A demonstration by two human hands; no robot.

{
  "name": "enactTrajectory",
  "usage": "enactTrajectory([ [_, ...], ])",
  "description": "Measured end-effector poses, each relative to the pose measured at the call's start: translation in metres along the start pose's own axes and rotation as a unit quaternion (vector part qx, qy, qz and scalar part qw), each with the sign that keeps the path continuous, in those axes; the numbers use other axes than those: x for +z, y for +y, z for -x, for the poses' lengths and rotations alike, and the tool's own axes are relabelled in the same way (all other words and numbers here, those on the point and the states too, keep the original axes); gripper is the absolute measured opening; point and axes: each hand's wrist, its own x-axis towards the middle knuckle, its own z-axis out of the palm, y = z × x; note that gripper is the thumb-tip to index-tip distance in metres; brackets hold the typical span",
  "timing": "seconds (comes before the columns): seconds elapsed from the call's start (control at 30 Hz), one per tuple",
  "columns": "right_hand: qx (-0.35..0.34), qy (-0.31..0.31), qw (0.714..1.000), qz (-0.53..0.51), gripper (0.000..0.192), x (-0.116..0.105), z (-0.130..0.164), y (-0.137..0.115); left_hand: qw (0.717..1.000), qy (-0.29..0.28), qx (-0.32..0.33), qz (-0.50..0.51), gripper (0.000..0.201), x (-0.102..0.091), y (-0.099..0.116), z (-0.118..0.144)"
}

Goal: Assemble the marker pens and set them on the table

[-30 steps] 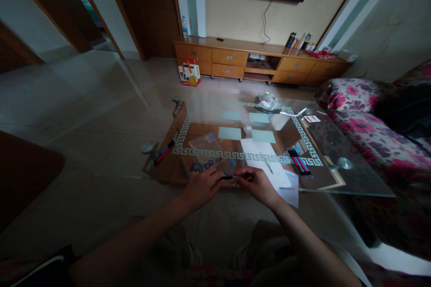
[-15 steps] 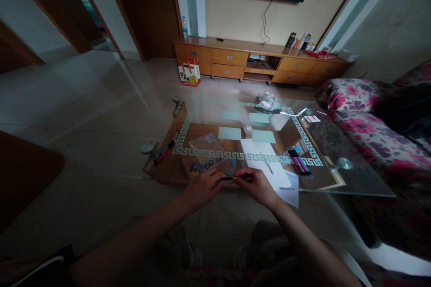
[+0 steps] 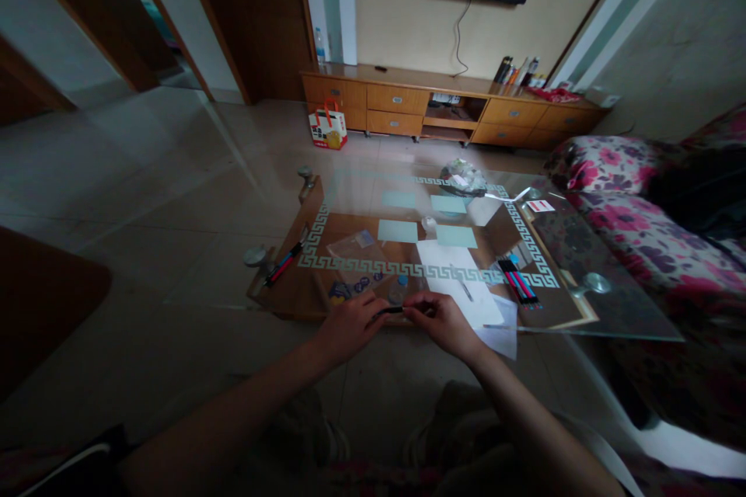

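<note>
Above the near edge of the glass table (image 3: 402, 291), a slim black pen (image 3: 394, 310) spans the space between my two hands. Its left part is pinched in the closed fingers of my left hand (image 3: 355, 322). My right hand (image 3: 436, 316) grips the other end with thumb and fingertips, which hide the tip. On the right of the table lies a row of pink, blue and black pens (image 3: 518, 283). A smaller group of pens (image 3: 283, 264) rests at the left edge. White paper sheets (image 3: 460, 279) lie just beyond my right hand, with a single thin pen (image 3: 467, 291) on them.
A clear plastic packet (image 3: 357, 256) and a small blue-capped bottle (image 3: 399, 291) are near my left hand. Farther back sit a crumpled plastic bag (image 3: 463, 177) and a red-and-white card (image 3: 540, 206). A flowered sofa (image 3: 658, 225) borders the right side; a wooden cabinet (image 3: 396, 99) stands behind.
Almost nothing differs. Both hands stay on the black pen in nearly the same place, with only a slight shift of the right fingers.
</note>
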Motion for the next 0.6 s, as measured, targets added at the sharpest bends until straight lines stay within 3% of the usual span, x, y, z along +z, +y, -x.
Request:
enactTrajectory([
  [0.6, -0.021, -0.037, 0.994, 0.099, 0.041, 0.0005, 0.003, -0.0046, 1.0, -0.014, 0.019, -0.018, 0.019, -0.0008, 0.0006, 0.0015],
])
